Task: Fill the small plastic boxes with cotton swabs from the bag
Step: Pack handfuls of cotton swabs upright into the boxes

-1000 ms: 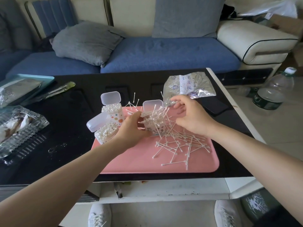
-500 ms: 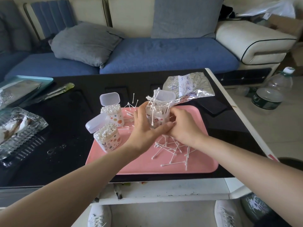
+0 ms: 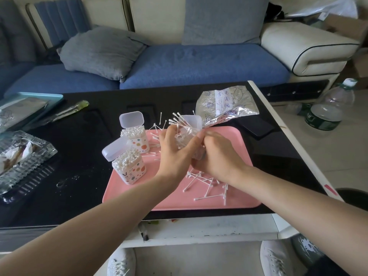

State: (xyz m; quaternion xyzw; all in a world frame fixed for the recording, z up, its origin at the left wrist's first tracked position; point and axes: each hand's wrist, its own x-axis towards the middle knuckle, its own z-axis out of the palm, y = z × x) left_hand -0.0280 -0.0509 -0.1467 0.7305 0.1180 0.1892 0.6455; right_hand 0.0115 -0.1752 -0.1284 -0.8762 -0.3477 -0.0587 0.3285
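- Between both sets of fingers, lifted a bit above the pink tray (image 3: 235,204), sits the third small box (image 3: 186,139), a clear one with its flip lid (image 3: 190,120) standing open behind the fingertips.
- Left hand (image 3: 175,151) is wrapped around the box from its left side, thumb across the front, fingers curled round the back, so it's closed on the box.
- Right hand (image 3: 216,154) is pressed in from the other side, fingers bent onto the box and the swabs. It's pretty blurry there, so I can't really tell if it's pinching swabs or just the box wall.
- A messy bunch of cotton swabs (image 3: 174,118) pokes up out of the box just above the left fingertips, fanning out at all angles rather than sitting neat.
- Just left of the left hand, two more boxes stand on the tray, both packed tight with swabs and lids flipped open: the far box (image 3: 137,137) and the near box (image 3: 130,169), the near one tilted a little.
- Below the right wrist, loose swabs (image 3: 207,186) lie scattered across the tray; a few more peek out beyond the left fingers.
- Past the fingertips, off the tray's far edge, the crinkly swab bag (image 3: 225,105) lies flat on the black table (image 3: 79,136).
- Way off to the right on the floor there's a water bottle (image 3: 328,110), well apart from everything.
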